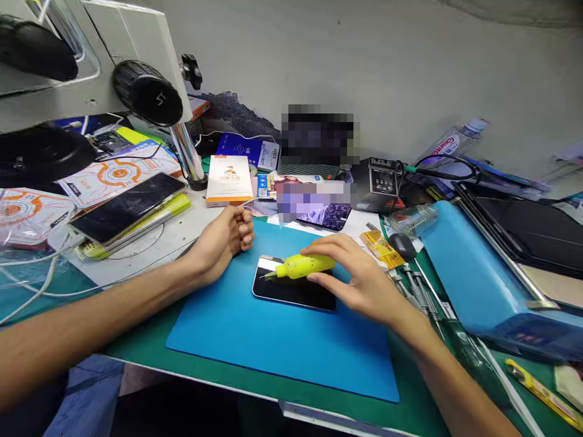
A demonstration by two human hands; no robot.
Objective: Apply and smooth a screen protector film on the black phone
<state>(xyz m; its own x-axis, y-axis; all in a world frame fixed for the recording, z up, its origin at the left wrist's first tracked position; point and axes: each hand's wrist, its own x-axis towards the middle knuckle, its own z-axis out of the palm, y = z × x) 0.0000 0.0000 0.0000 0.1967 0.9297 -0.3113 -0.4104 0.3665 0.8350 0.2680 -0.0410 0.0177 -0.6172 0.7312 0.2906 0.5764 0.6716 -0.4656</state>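
A black phone (291, 289) lies flat on a blue mat (282, 340) in front of me. My right hand (359, 279) holds a yellow bottle-shaped tool (303, 266) over the phone, its thin tip pointing left at the phone's left end. My left hand (225, 240) rests at the mat's far left corner with its fingers curled into a loose fist. I cannot make out anything in it.
A microscope (91, 60) looms at upper left above stacked phones (127, 209) and packets. An orange-white box (229, 179) stands behind the mat. Tweezers and screwdrivers (419, 291), a mouse (403, 246) and a blue roll (478, 285) lie to the right.
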